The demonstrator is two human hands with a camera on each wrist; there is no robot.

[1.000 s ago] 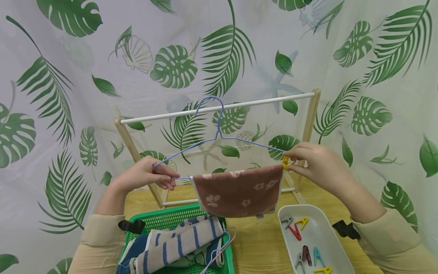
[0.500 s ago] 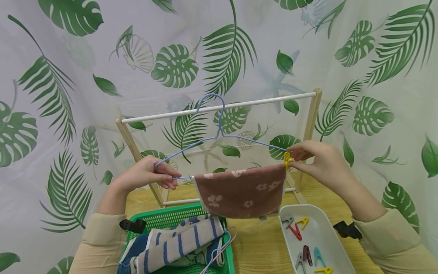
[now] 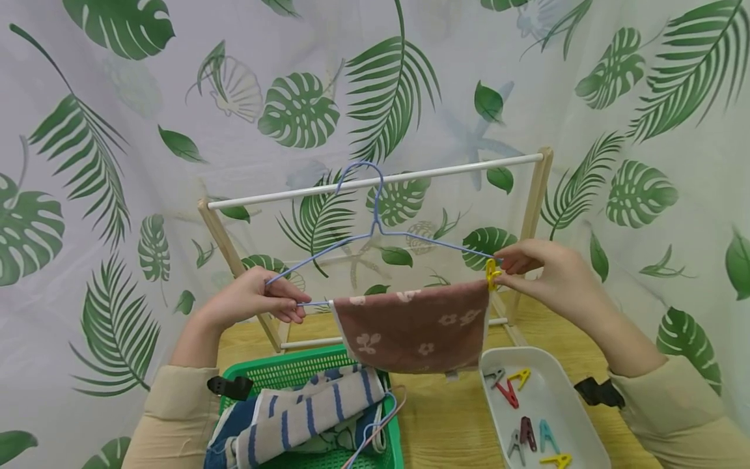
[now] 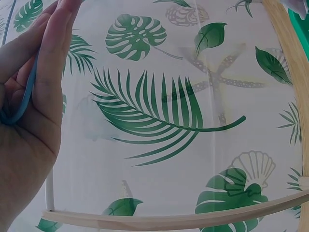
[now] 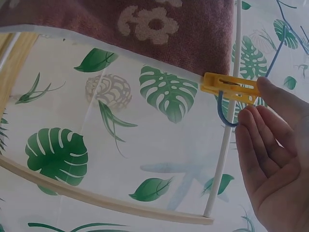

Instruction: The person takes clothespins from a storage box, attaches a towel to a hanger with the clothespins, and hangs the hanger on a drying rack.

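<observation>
In the head view, a blue wire hanger is held up before the rack, its hook near the white rail. My left hand holds the hanger's left end between thumb and fingers; in the left wrist view the blue wire runs through that hand. A brown towel with pale flowers drapes over the hanger's lower bar. At the towel's upper right corner sits a yellow clothespin. My right hand pinches its handles, thumb on one and fingertips at the other, beside the hanger's curved end.
A wooden rack with a white rail stands behind the hanger. At lower left, a green basket holds striped and blue cloths and more hangers. A white tray with several clothespins lies at lower right on the wooden table.
My right thumb and fingers have shifted slightly right on the yellow clothespin, leaving more of it showing. The hanger and towel moved marginally right; my left hand keeps its hold.
</observation>
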